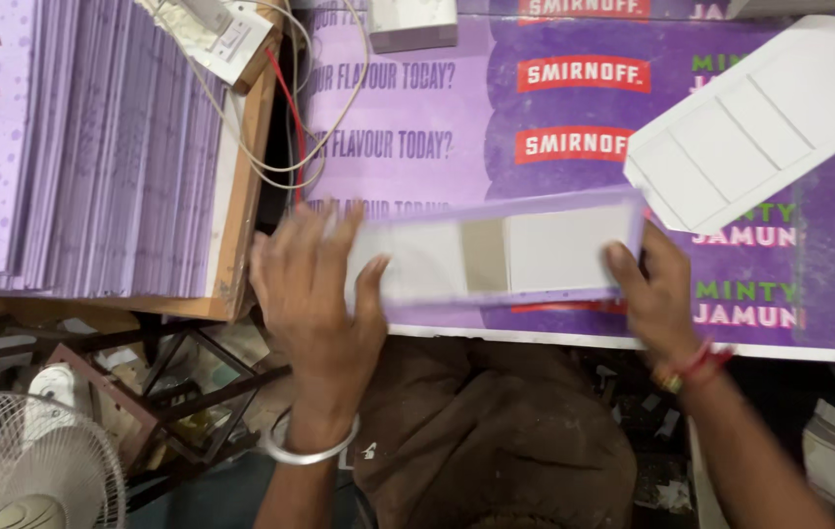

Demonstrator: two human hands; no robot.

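A long flat card [535,250] with a purple border, white panels and a grey-brown middle strip lies across the table's front edge. My left hand [314,294] grips its left end, thumb on top. My right hand [654,289] holds its right end, thumb pressed on the border. The card is held between both hands, slightly tilted.
A purple printed sheet [574,108] covers the table. A white creased card blank [760,122] lies at the right. A thick stack of purple sheets [114,147] rests on a wooden board [246,196] at the left, with cables [290,118] beside it. A fan [25,470] stands low left.
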